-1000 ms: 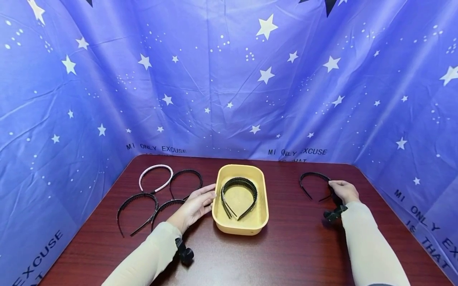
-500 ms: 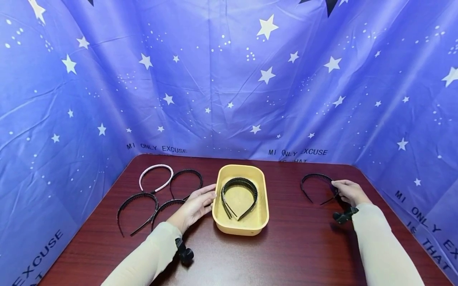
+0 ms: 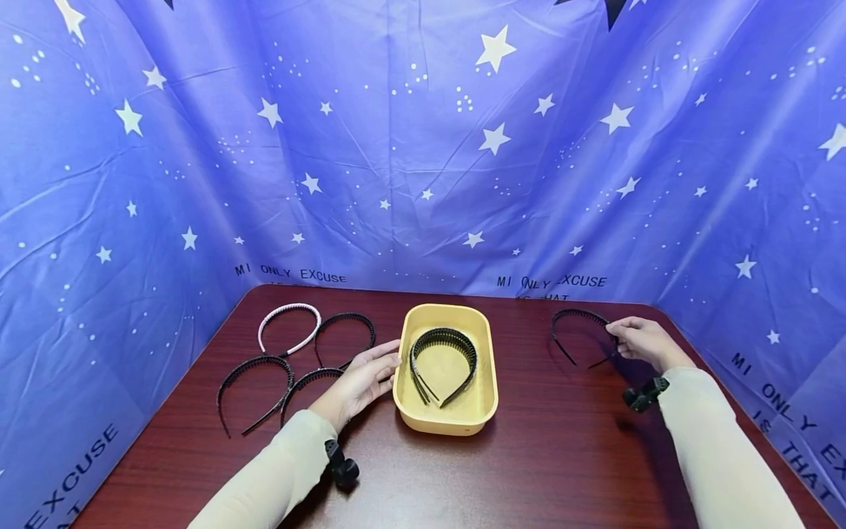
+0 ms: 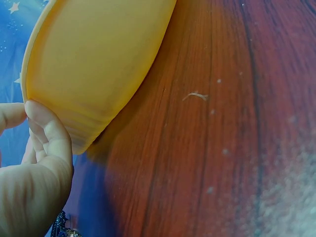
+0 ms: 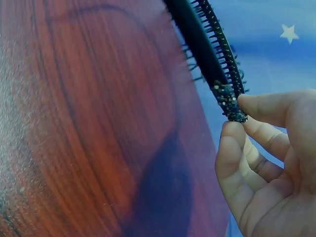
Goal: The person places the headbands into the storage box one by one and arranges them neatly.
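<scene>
Out at the right of the table, my right hand pinches a black toothed headband. The right wrist view shows thumb and fingertips on its glittery part. My left hand is at the left side of a yellow plastic tub. At the tub's rim, the left wrist view shows my thumb and a finger meeting on either side of the edge. Several black headbands lie nested together inside the tub.
Left of the tub lie a pale pink headband and several black headbands, one partly hidden by my left hand. The dark red wooden table is backed by a blue star-printed cloth. Black cameras are strapped to both wrists.
My right hand, holding the headband, shifted right and then slightly up and back left, its shadow now apart on the table. The left hand and tub have stayed put.
</scene>
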Demonstrator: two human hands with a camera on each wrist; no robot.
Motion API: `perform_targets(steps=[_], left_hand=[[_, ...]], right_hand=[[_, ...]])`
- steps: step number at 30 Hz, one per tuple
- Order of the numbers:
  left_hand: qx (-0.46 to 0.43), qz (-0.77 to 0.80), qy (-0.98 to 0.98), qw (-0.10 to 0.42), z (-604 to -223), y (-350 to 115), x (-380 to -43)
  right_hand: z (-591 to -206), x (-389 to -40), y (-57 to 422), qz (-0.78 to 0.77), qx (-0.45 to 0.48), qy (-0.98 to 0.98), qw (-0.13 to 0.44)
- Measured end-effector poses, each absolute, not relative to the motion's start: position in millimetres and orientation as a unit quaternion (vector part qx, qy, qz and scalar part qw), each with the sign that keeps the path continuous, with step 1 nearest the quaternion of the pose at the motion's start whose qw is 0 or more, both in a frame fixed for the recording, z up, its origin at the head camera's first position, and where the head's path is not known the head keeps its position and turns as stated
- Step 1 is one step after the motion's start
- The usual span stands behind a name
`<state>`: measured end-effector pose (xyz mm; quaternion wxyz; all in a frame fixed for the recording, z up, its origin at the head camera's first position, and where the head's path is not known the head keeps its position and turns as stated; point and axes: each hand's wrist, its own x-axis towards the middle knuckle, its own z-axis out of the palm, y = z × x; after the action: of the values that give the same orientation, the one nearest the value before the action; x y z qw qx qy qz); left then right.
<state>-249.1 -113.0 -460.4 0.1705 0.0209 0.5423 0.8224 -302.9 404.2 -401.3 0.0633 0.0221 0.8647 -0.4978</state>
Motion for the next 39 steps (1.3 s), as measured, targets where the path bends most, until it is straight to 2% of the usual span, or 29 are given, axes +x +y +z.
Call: perform_targets(steps=[14, 39], left_hand=[[0.016, 0.824, 0.541, 0.167, -459.7, -111.8, -248.6], [0.008, 0.826, 0.54, 0.164, -458.8, -111.3, -248.2]], right_hand=[[-380.6, -305.2, 382.1, -0.482, -0.039, 0.874, 0.042], [-358.8, -304.1, 309.3, -0.458, -0.118, 0.881, 0.021]])
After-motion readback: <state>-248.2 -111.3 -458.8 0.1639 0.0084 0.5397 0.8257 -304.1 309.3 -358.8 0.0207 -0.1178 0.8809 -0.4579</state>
